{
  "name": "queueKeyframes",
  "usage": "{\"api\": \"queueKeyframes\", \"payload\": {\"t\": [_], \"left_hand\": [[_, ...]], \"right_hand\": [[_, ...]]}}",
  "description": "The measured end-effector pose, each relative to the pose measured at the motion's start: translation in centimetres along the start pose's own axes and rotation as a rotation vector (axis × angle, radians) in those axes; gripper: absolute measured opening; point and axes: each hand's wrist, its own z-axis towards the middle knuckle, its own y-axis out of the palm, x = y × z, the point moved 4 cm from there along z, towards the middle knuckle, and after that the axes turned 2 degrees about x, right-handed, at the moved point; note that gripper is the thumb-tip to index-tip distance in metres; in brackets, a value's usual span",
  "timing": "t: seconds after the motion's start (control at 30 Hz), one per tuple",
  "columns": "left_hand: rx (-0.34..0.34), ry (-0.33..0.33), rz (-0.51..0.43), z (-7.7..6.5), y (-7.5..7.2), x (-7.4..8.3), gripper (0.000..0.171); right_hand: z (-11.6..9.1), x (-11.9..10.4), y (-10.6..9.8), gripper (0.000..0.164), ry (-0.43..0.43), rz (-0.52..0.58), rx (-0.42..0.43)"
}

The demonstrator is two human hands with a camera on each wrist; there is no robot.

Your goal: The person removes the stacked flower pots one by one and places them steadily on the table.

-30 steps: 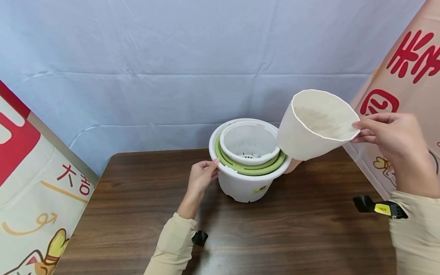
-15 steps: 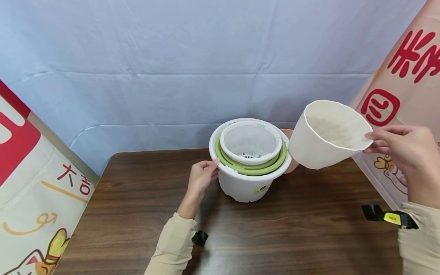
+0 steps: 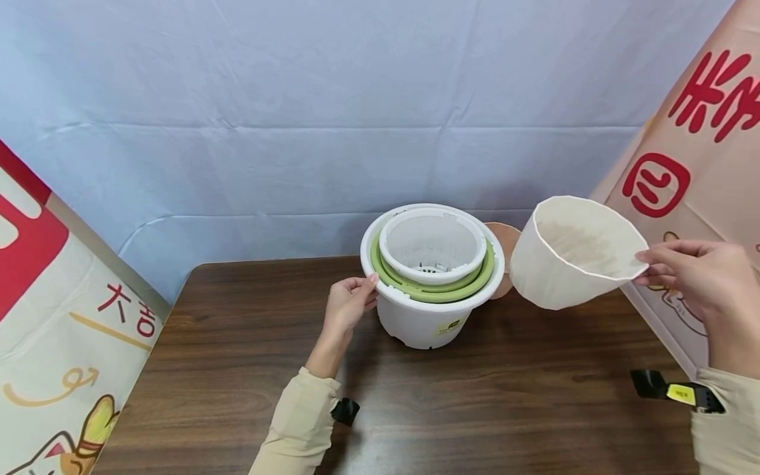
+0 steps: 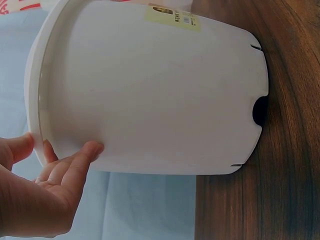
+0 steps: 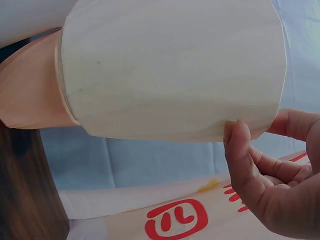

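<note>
A large white flower pot (image 3: 410, 326) stands upright on the table, with a green pot (image 3: 442, 294) and a smaller white pot (image 3: 430, 241) nested inside it. My left hand (image 3: 347, 303) pinches the large pot's rim on its near left side; the left wrist view shows the thumb at the rim and fingertips (image 4: 94, 149) against the outer wall. To the right, a cream pot (image 3: 549, 274) with a faceted rim is held tilted in the air. My right hand (image 3: 691, 270) pinches its rim at the right. Brownish marks show on its inside.
A terracotta-coloured pot (image 3: 503, 241) stands behind and right of the nested pots, partly hidden. The wooden table (image 3: 237, 369) backs onto a pale blue cloth (image 3: 267, 158). Printed sheets hang at left (image 3: 71, 316) and right (image 3: 700, 145).
My right hand has carried the cream pot rightward and down, away from the nested pots. More of the terracotta-coloured pot now shows. My left hand has stayed on the rim.
</note>
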Motion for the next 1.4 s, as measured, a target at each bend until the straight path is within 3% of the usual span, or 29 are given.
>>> {"api": "queueKeyframes", "payload": {"t": [0.17, 0.4, 0.67, 0.87, 1.07, 1.17, 1.27, 1.4], "left_hand": [[-0.005, 0.005, 0.008, -0.1, 0.0, 0.1, 0.028], [-0.006, 0.002, 0.002, 0.0, 0.0, 0.1, 0.029], [-0.008, 0.0, 0.003, 0.0, 0.0, 0.1, 0.029], [-0.005, -0.001, 0.002, -0.1, 0.0, 0.2, 0.028], [-0.007, -0.002, 0.005, 0.0, -0.1, 0.1, 0.029], [-0.01, -0.003, 0.004, 0.0, 0.0, 0.1, 0.03], [-0.011, -0.007, 0.005, 0.0, 0.0, 0.1, 0.03], [-0.007, -0.007, 0.006, 0.0, -0.1, 0.1, 0.03]], "right_hand": [[0.0, 1.3, 0.4, 0.025, -0.004, 0.045, -0.026], [-0.4, 3.2, 1.4, 0.027, -0.016, -0.016, -0.081], [-0.7, 5.2, 2.7, 0.021, 0.013, 0.164, -0.2], [-0.7, 6.6, 3.5, 0.022, -0.014, 0.213, -0.234], [-0.4, 8.2, 4.5, 0.027, -0.017, 0.159, -0.223], [1.3, 11.1, 4.6, 0.019, -0.02, 0.128, -0.216], [4.6, 16.4, 4.4, 0.004, -0.002, 0.185, -0.203], [8.5, 22.9, 4.2, 0.012, -0.01, 0.233, -0.18]]}}
